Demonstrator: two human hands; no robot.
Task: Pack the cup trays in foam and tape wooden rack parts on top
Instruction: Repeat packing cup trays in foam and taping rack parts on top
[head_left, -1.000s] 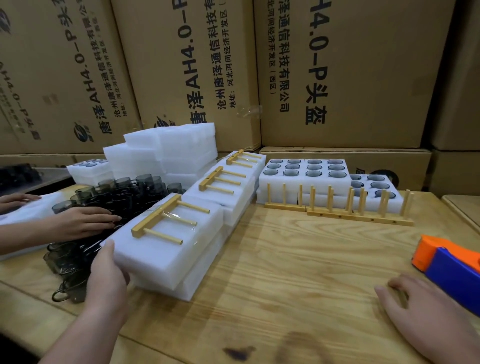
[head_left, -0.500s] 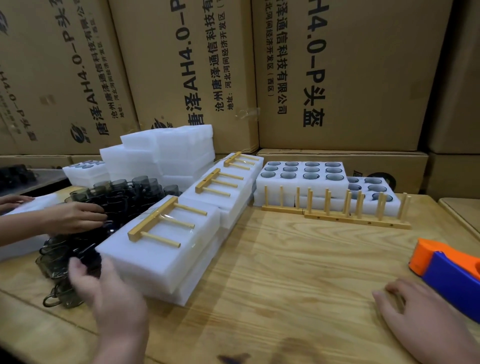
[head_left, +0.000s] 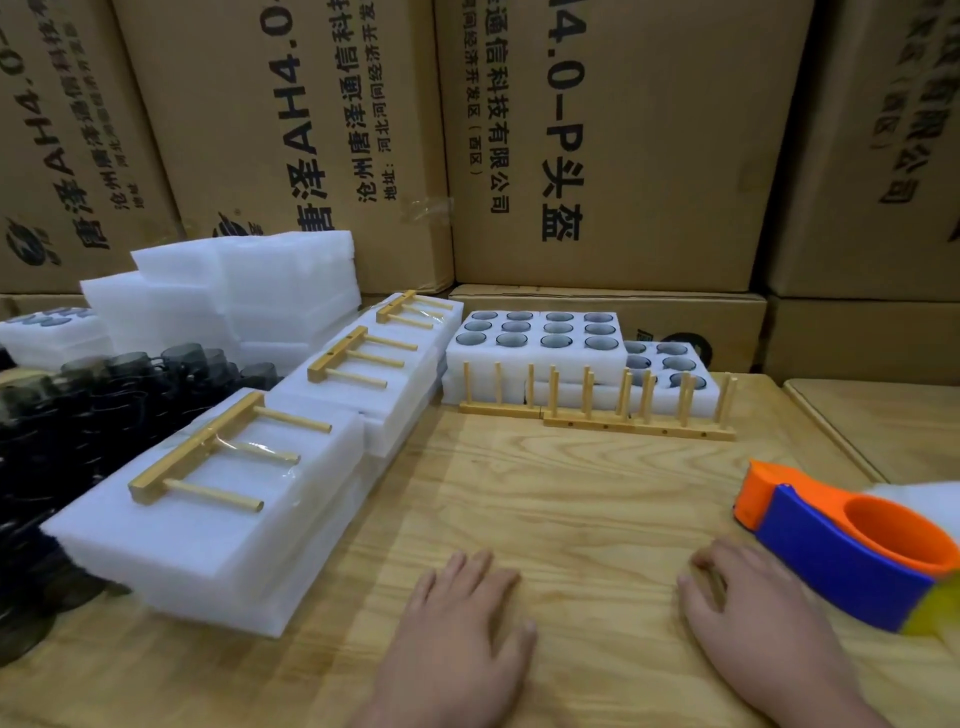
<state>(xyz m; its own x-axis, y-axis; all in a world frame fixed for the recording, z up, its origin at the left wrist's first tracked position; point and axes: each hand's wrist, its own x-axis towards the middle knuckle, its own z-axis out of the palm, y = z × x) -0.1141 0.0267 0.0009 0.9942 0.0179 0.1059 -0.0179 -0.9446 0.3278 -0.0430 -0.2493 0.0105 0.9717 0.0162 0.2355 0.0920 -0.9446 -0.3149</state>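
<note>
Between packs, we judge; our left hand (head_left: 467, 618) and right hand (head_left: 748, 618) lie flat on the table (head_left: 571, 509), fingers relaxed, holding nothing; three taped foam packs (head_left: 208, 519) sit left; next, we reach the uncovered cup tray (head_left: 535, 338) behind the loose wooden racks (head_left: 597, 415); tape dispenser (head_left: 852, 556) beside right hand.

Foam packs (head_left: 208, 519) with rack parts (head_left: 208, 457) on top lie left on the tabletop (head_left: 545, 509); cup trays (head_left: 535, 338) far behind standing racks (head_left: 597, 410); tape dispenser (head_left: 852, 551) right.
</note>
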